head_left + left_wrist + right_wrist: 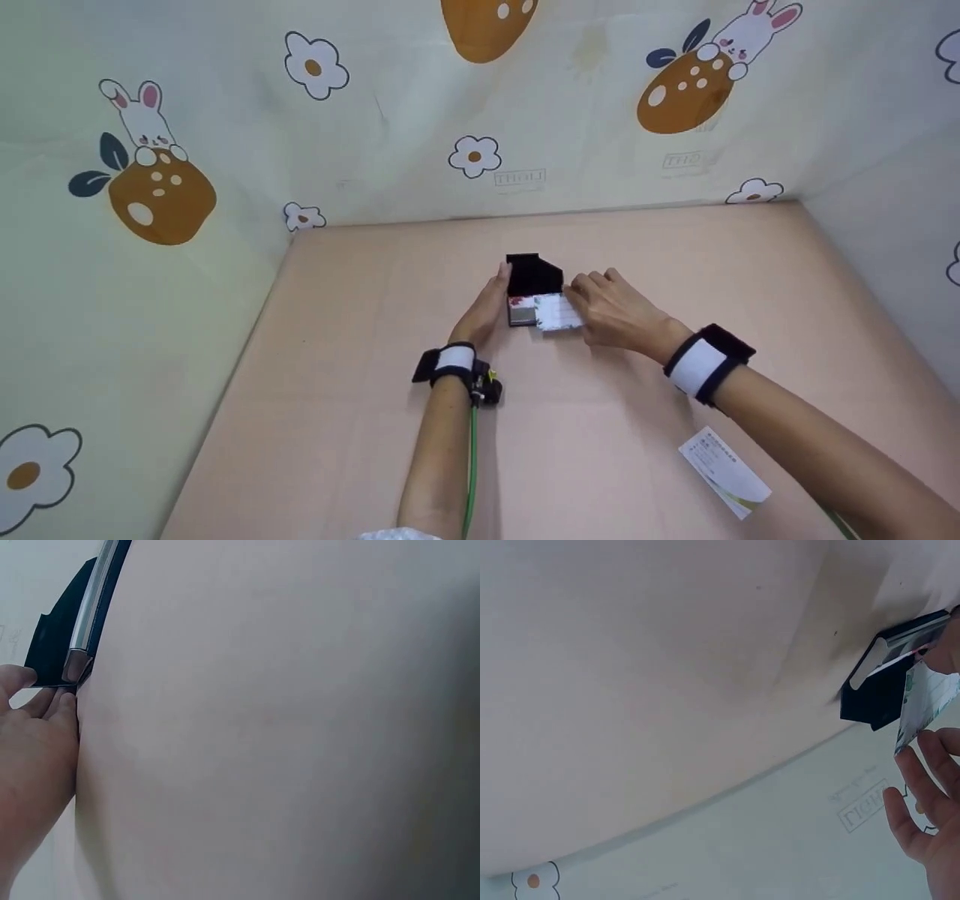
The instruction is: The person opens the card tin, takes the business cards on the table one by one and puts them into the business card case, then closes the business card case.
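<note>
Mid-table, both forearms reached fwd to a black card case standing open on the pink surface. Left hand lay flat against the case's left side, fingers straight. Right hand was at a white card sticking out of the case's right side; fingers bent over it, but whether they pinched it couldn't be told. Right wrist view showed the card edge-on w/ fingers spread beside it. Left wrist view showed fingertips touching the case's metal edge. Only the head view caught a second card lying near the right forearm.
</note>
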`<state>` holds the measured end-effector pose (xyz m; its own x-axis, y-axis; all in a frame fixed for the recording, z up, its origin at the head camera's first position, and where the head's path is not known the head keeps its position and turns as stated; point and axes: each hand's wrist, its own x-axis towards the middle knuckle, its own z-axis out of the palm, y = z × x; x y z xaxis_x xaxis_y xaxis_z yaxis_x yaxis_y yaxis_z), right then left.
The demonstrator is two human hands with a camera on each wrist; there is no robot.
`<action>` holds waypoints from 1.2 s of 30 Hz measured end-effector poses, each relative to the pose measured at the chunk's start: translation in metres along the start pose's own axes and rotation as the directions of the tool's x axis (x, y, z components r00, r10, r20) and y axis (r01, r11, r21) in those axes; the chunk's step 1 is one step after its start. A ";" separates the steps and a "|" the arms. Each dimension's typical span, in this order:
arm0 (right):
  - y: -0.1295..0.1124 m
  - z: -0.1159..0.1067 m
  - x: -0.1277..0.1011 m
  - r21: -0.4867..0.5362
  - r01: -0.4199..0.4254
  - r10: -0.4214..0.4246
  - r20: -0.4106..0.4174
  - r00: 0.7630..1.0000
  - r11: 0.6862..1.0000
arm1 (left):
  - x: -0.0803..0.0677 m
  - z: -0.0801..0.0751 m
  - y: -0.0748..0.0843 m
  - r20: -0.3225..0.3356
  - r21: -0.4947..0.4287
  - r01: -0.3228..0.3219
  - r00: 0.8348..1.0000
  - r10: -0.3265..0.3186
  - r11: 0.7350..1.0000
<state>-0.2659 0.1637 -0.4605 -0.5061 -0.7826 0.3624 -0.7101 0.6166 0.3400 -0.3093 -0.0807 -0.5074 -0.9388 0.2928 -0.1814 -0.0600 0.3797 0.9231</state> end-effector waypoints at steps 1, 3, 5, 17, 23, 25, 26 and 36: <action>0.000 0.001 0.004 -0.007 0.000 0.000 -0.002 1.000 1.000 | 0.000 0.000 0.000 0.001 0.000 0.003 1.000 -0.003 1.000; 0.001 0.003 0.013 -0.019 -0.002 0.002 -0.006 1.000 1.000 | 0.000 0.000 0.000 -0.001 -0.012 0.017 1.000 -0.017 1.000; 0.001 0.006 0.021 -0.026 -0.004 0.004 -0.008 1.000 1.000 | 0.001 0.000 0.000 -0.003 -0.017 0.030 1.000 -0.030 0.999; 0.006 0.016 0.051 -0.029 -0.033 0.036 0.090 0.995 0.999 | 0.003 -0.001 -0.001 -0.008 -0.023 -0.003 1.000 0.003 1.000; 0.005 0.023 0.056 -0.023 -0.047 0.050 0.151 0.987 0.999 | 0.002 0.000 -0.002 -0.008 -0.037 0.015 1.000 -0.016 0.999; 0.004 0.025 0.057 -0.019 -0.058 0.061 0.174 0.983 0.998 | 0.002 0.001 -0.002 -0.005 -0.053 0.019 1.000 -0.020 0.998; 0.003 0.026 0.058 -0.014 -0.066 0.067 0.184 0.981 0.998 | 0.002 0.001 -0.001 -0.007 -0.058 0.021 1.000 -0.021 0.998; 0.004 0.030 0.059 0.011 -0.108 0.103 0.225 0.969 0.994 | 0.001 0.001 -0.001 -0.026 -0.060 0.027 0.999 -0.028 0.998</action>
<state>-0.3139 0.1173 -0.4640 -0.6736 -0.7138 0.1914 -0.6562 0.6969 0.2894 -0.3096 -0.0796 -0.5089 -0.9453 0.2587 -0.1987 -0.1055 0.3337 0.9367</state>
